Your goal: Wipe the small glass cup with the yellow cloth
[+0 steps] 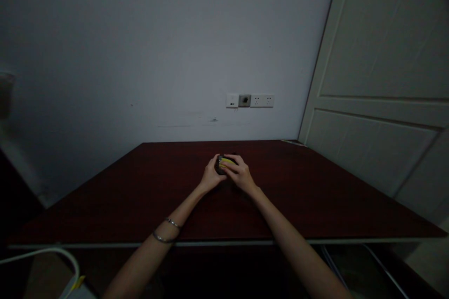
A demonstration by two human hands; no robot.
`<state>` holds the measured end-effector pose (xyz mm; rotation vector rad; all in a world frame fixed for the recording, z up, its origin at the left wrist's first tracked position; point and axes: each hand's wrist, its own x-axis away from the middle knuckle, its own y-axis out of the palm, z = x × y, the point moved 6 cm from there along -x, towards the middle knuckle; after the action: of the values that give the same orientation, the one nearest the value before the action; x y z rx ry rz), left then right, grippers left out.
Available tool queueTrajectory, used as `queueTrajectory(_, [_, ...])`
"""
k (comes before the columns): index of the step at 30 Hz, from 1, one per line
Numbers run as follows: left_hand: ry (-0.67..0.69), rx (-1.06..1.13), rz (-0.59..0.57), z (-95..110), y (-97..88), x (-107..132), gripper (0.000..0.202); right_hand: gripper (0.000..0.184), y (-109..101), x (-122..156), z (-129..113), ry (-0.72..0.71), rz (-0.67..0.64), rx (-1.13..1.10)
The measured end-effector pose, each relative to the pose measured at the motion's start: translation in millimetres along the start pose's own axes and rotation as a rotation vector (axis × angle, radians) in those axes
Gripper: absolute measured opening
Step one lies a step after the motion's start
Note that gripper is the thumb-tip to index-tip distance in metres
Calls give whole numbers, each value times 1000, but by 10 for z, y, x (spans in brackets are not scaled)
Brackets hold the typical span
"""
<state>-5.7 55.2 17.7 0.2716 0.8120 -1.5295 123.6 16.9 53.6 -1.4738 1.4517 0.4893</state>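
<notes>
Both my hands meet at the middle of a dark red-brown table (140,196). Between them is a small dark object with a yellow part (226,162); what it is I cannot make out in the dim light. My left hand (210,176) is curled round its left side. My right hand (239,173) wraps its right side, fingers bent over the top. Two thin bracelets (166,230) sit on my left forearm.
A white wall stands behind the table, with a row of sockets (249,101) above the far edge. A pale panelled door (382,103) runs along the right side. A white cable (52,254) loops below the table's near left edge.
</notes>
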Motion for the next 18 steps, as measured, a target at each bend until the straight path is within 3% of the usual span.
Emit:
queueTrajectory(3, [35, -39, -7, 16, 0, 3, 82, 22, -9, -4, 25, 16, 26, 12])
queueTrajectory(9, [189, -157, -134, 202, 74, 48, 83, 22, -136, -57, 175, 167, 139, -68])
queueTrajectory(13, [130, -162, -110, 177, 75, 53, 85, 22, -127, -62, 181, 173, 96, -52])
queueTrajectory(18, [18, -135, -49, 46, 33, 34, 80, 22, -17, -16, -27, 1, -36, 53])
